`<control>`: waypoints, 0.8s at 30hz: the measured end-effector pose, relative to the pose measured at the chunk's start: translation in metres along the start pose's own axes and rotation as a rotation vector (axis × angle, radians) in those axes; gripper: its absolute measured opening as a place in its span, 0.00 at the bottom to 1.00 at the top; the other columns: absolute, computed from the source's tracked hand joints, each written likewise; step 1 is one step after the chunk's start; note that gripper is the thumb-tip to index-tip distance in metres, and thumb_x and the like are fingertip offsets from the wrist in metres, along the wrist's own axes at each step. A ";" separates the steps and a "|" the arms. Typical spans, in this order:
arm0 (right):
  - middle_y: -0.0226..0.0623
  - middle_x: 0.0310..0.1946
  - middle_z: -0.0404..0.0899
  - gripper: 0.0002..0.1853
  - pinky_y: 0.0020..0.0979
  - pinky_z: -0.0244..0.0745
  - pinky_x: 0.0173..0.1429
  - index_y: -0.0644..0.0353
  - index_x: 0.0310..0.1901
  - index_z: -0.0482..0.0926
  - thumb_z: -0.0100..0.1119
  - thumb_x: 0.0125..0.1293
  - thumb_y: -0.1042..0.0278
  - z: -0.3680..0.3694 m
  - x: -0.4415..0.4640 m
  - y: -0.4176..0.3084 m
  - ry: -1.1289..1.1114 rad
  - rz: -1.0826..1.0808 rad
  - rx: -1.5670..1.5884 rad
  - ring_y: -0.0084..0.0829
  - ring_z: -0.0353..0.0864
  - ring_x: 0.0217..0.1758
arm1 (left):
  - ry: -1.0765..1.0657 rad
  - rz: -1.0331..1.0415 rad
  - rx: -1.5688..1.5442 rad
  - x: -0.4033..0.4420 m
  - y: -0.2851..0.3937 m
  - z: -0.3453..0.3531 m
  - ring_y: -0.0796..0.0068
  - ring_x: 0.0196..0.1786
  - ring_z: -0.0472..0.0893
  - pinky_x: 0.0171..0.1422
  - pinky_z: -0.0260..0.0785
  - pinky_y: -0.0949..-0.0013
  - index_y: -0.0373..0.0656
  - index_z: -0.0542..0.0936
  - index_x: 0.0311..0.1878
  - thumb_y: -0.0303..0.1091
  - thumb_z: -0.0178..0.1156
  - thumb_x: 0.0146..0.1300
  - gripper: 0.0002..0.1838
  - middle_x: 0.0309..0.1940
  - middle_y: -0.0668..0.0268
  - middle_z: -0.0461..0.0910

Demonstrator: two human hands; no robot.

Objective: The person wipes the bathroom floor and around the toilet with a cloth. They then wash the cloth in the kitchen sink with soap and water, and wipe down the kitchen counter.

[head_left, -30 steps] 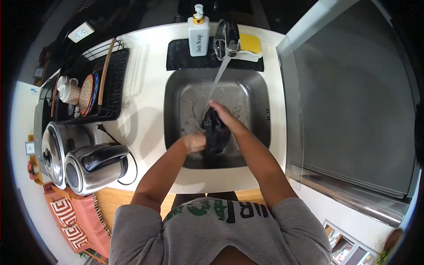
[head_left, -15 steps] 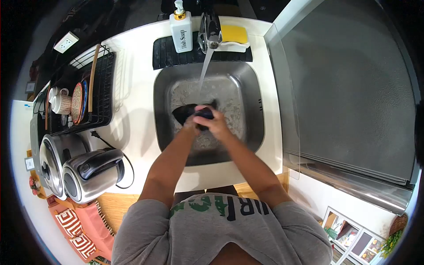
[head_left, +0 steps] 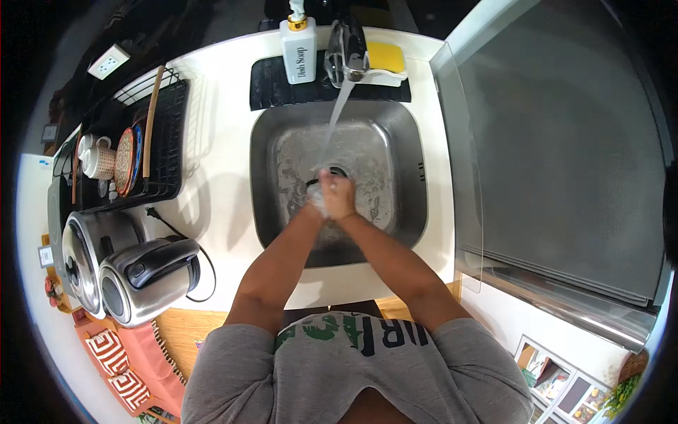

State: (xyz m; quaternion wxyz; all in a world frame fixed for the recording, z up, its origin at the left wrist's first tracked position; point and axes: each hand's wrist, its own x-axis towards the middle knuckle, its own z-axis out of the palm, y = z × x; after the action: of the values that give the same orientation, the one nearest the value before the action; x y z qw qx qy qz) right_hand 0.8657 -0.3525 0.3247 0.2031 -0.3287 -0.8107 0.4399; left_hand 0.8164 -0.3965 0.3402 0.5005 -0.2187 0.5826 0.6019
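Observation:
Water runs from the faucet [head_left: 351,67] into the steel sink [head_left: 409,205]. Both my hands are together over the middle of the sink, under the stream. My right hand [head_left: 339,196] lies across my left hand [head_left: 318,200], which is wet and largely covered by it. Only small dark bits of the black cloth [head_left: 311,183] show at the fingers, and most of it is hidden by my hands. Blur hides how the fingers of each hand are set.
Behind the sink, a dish soap bottle [head_left: 299,53] and a yellow sponge [head_left: 385,56] stand by a black mat [head_left: 270,83]. On the left are a dish rack [head_left: 166,134] with cups and plates, a steel pot [head_left: 83,261] and a kettle [head_left: 152,275].
The black cloth was spread out between my hands and is now mostly out of sight. My hands have come together under the water, after turning the cloth over to the left.

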 end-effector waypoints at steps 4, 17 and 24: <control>0.53 0.43 0.78 0.19 0.47 0.71 0.50 0.64 0.49 0.71 0.51 0.65 0.56 -0.019 0.024 0.051 -0.335 0.385 -0.274 0.53 0.77 0.45 | -0.186 0.011 0.042 0.029 -0.020 -0.024 0.64 0.41 0.79 0.45 0.71 0.61 0.38 0.78 0.43 0.42 0.52 0.62 0.17 0.38 0.58 0.79; 0.48 0.53 0.75 0.21 0.32 0.65 0.64 0.72 0.52 0.74 0.57 0.60 0.68 -0.059 -0.008 -0.041 -0.531 0.308 1.270 0.34 0.75 0.55 | -0.056 -0.194 -0.400 0.114 -0.088 -0.020 0.66 0.47 0.80 0.54 0.69 0.64 0.42 0.78 0.50 0.55 0.56 0.62 0.26 0.41 0.62 0.81; 0.43 0.23 0.77 0.09 0.35 0.69 0.34 0.70 0.29 0.76 0.61 0.59 0.71 -0.024 0.018 -0.008 0.063 -0.130 0.101 0.32 0.72 0.26 | -0.300 0.164 -0.135 0.096 -0.071 0.027 0.67 0.45 0.79 0.49 0.69 0.64 0.41 0.79 0.46 0.44 0.51 0.62 0.18 0.39 0.62 0.80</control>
State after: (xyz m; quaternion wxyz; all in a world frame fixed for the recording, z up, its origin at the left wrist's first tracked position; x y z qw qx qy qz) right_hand 0.8649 -0.3293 0.3447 0.2732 -0.2783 -0.8002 0.4556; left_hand 0.8470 -0.3514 0.2304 0.5151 -0.1114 0.4758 0.7042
